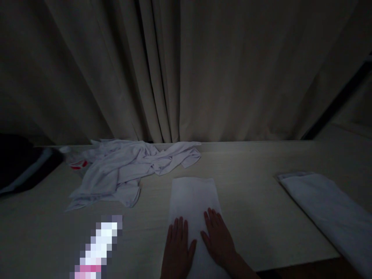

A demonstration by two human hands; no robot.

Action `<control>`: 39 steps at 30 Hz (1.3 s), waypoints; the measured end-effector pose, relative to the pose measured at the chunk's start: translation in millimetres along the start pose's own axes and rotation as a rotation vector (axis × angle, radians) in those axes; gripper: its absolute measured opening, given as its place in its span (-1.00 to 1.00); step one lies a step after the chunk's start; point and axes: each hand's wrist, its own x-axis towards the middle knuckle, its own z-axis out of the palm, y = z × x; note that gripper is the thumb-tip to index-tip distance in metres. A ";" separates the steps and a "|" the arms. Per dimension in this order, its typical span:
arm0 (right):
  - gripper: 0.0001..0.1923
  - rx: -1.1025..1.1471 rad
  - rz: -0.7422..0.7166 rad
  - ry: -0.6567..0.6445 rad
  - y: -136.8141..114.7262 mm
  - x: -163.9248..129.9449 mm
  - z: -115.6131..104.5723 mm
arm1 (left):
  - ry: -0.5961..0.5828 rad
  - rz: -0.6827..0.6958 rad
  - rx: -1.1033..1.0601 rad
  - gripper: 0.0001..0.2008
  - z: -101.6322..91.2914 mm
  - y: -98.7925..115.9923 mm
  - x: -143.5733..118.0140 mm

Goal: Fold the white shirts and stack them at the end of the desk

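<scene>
White cloth (193, 197), one piece, lies under two flat hands (178, 250), fingers (180, 229) slightly apart, near one fabric heap (116, 170).

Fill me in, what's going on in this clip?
A person has both bare hands on a smooth, rectangular white cloth on a pale surface: the left hand and right hand rest palm down, fingers extended. Beyond it, to the left, lies a crumpled heap of white cloth, near a bottle. More white fabric lies flat on the right. A curtain hangs behind.
</scene>
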 end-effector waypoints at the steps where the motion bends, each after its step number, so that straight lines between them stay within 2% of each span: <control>1: -0.36 0.003 0.004 -0.007 -0.3 -0.5 -0.5 | -0.006 -0.006 -0.007 -0.37 -0.7 0.6 -0.4; 4: -0.37 0.015 0.053 -0.004 -7.6 8.2 -6.0 | -0.005 -0.011 -0.012 -0.36 -3.4 1.7 0.1; 8: -0.39 0.064 0.034 -0.007 -25.1 44.1 -10.3 | 0.021 0.008 -0.003 -0.37 -5.2 1.3 2.0; 10: -0.39 0.096 0.005 -0.040 -30.7 63.0 -7.0 | 0.029 0.011 -0.010 -0.38 -4.0 0.7 2.0; 13: -0.37 0.124 0.043 -0.087 -29.3 79.8 2.6 | 0.035 -0.004 -0.031 -0.37 0.4 0.5 0.6; 17: -0.33 0.133 0.039 -0.110 -13.9 85.5 10.7 | 0.004 -0.036 -0.065 -0.35 5.0 1.8 -1.8; 25: -0.32 0.046 0.049 -0.064 32.5 112.4 10.3 | -0.011 -0.051 -0.072 -0.32 0.7 3.3 -2.3; 29: -0.30 0.000 0.130 -0.060 59.4 124.2 17.1 | -0.027 -0.044 -0.081 -0.32 0.9 2.7 -1.1; 32: -0.27 -0.012 0.161 -0.071 69.6 127.8 19.9 | -0.041 -0.049 -0.083 -0.32 1.6 4.0 -3.1; 36: -0.27 -0.050 0.137 -0.009 56.0 131.3 10.1 | -0.037 -0.049 -0.088 -0.32 0.4 2.4 -3.8; 39: -0.33 -0.047 0.065 0.039 33.6 137.3 -3.7 | -0.050 -0.073 -0.116 -0.38 -0.1 -11.7 16.3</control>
